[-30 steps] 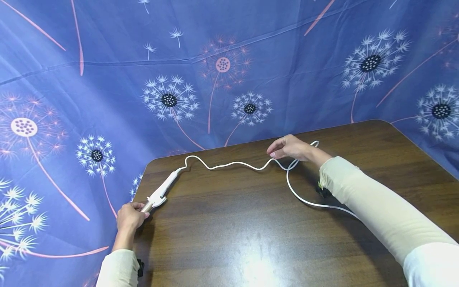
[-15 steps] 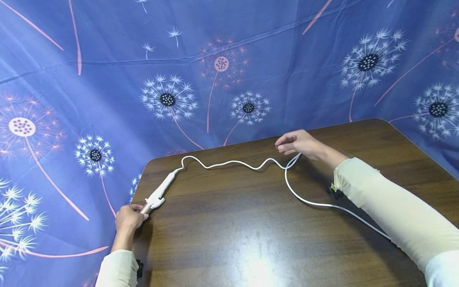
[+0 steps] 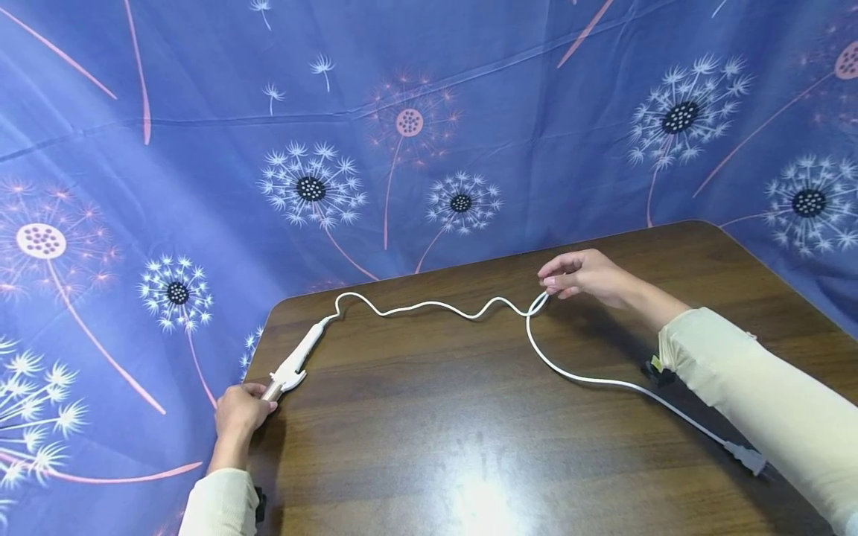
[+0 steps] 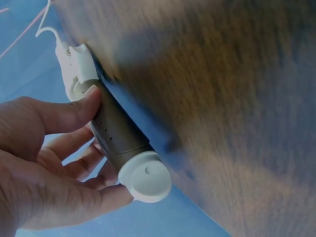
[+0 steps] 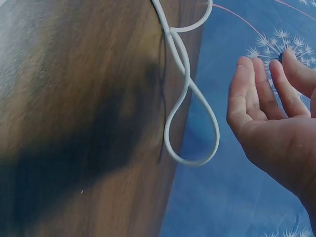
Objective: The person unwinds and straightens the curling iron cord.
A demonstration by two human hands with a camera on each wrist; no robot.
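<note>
A white-handled curling iron [image 3: 298, 357] lies along the left side of the table, its cord end pointing away from me. My left hand [image 3: 240, 409] grips its brown barrel [image 4: 116, 126]; in the left wrist view the thumb lies on top and the fingers curl beneath, near the white end cap [image 4: 145, 177]. A white cord [image 3: 429, 304] runs wavily right from the handle and crosses itself in a narrow loop [image 5: 216, 129]. Beside that loop is my right hand [image 3: 593, 279], fingers loosely bent. The right wrist view shows it apart from the cord, holding nothing.
The wooden table [image 3: 415, 417] has a rounded far edge against a blue dandelion-print cloth [image 3: 375, 134]. From the loop the cord runs down to a white plug [image 3: 745, 455] beside the right sleeve [image 3: 757, 394].
My right hand has moved to the right over the cord's loop, and the plug has come into view beside the sleeve. My left hand has kept its grip on the curling iron.
</note>
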